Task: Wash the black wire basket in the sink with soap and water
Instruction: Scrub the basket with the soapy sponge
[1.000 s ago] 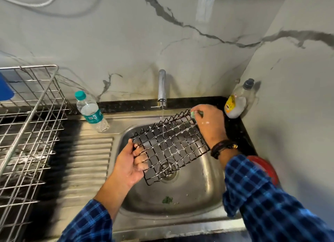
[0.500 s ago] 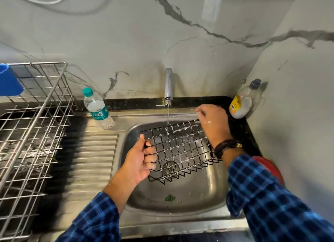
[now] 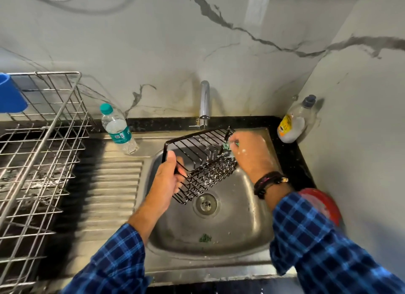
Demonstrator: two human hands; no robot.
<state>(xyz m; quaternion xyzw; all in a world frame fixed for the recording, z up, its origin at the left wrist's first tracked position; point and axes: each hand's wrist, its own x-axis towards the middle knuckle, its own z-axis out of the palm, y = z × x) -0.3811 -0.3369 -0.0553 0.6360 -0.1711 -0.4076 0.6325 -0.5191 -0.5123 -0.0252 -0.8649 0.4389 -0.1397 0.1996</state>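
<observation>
**Grip state**
- Left grip: clamped on the basket. The fingers curl round the left end wires and the thumb lies over the rim.
- Right grip: fingers curled together on a small green scrubber, which it presses against the basket's far right corner. White foam flecks show on the back of this grip. A dark wristband sits behind it on the wrist.

**Basket position**
- The basket spans the gap between the two grips, over the sink.
- It is tilted: the rim rises from the left grip toward the right grip, and the mesh bottom hangs below and between them.
- The lowest corner lies just below the left grip, near the drain. Whether it touches the bowl cannot be told.
- Foam flecks cling to the wires near the right grip.

**Surroundings**
- The tap stands beyond the basket, between the two grips and closer to the right one.
- A green scrap lies on the sink floor, nearer the person than both grips.
- A water bottle stands beyond and left of the left grip, on the steel ledge.
- The ribbed drainboard lies just left of the left grip; a wire rack stands further left, with a blue cup at its far corner.
- A soap bottle stands on the black counter, beyond and right of the right grip.
- A red item, partly hidden by the sleeve, lies right of the right wrist.
</observation>
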